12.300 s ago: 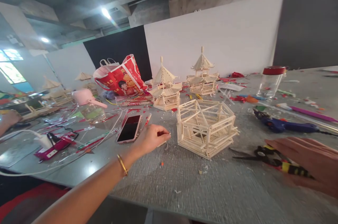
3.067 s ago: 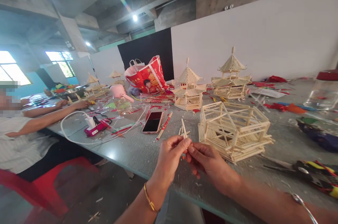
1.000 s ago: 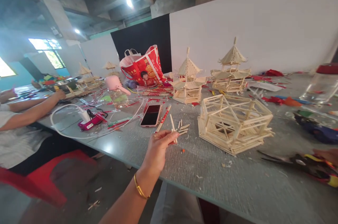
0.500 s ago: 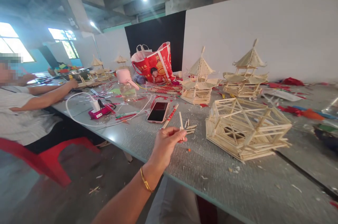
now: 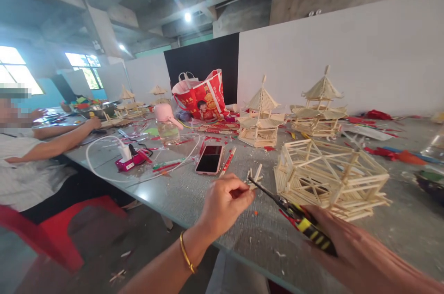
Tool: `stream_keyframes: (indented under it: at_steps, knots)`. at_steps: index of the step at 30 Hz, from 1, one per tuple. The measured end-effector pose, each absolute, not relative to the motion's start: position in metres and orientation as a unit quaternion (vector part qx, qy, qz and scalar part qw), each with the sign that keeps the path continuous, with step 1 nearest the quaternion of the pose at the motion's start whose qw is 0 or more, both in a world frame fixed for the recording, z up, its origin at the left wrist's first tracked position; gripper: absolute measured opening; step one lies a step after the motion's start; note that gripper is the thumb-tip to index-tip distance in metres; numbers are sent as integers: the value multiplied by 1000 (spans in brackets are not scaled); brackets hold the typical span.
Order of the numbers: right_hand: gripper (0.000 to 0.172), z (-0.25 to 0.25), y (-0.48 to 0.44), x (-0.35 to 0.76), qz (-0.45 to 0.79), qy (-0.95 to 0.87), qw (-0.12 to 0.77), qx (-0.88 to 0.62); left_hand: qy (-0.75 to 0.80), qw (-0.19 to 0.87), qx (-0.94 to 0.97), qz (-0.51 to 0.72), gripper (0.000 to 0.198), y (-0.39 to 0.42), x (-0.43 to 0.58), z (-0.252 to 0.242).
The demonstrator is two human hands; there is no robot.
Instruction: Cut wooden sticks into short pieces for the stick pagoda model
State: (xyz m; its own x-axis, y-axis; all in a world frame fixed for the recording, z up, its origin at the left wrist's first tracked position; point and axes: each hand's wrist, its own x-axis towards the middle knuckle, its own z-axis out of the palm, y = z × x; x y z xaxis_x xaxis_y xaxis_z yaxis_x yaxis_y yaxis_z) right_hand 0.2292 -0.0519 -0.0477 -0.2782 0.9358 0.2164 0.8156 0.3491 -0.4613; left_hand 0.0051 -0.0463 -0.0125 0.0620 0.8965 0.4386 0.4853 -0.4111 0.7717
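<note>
My left hand (image 5: 225,204), with a gold bangle at the wrist, pinches a short pale wooden stick (image 5: 257,173) above the table. Long-nose pliers (image 5: 305,223) with yellow-and-black handles are in my right hand (image 5: 347,243). Their thin jaws reach to the stick beside my left fingertips; whether they grip it I cannot tell. A few cut stick pieces lie on the table behind, partly hidden by the hand and pliers. Just beyond the pliers stands an open, many-sided frame of wooden sticks (image 5: 333,187).
Two stick pagodas (image 5: 260,120) stand farther back. A phone (image 5: 209,160), a pink-lidged bottle (image 5: 166,125), a red bag (image 5: 203,97) and a purple power strip (image 5: 130,160) with a looped white cable lie left. Another person (image 5: 31,155) sits at the table's left side.
My right hand has come into view from the right, holding the pliers, and their jaws now reach the stick. My left hand still pinches the stick, which now leans more.
</note>
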Motion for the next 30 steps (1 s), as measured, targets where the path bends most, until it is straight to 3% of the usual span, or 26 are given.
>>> stream_keyframes:
  at_steps: [11,19,26,30]
  knots:
    - [45,-42,-47,215,163,-804,198,-537,518,44,732,441,17,-45,8,-10]
    - [48,-37,-43,205,191,-784,164,-567,528,-75,750,391,21,-46,8,-15]
    - [23,-19,-35,187,265,-810,141,-503,528,-199,761,320,23,-39,0,-11]
    - [17,-14,-27,176,260,-793,112,-540,529,-186,792,241,25,-27,-8,-2]
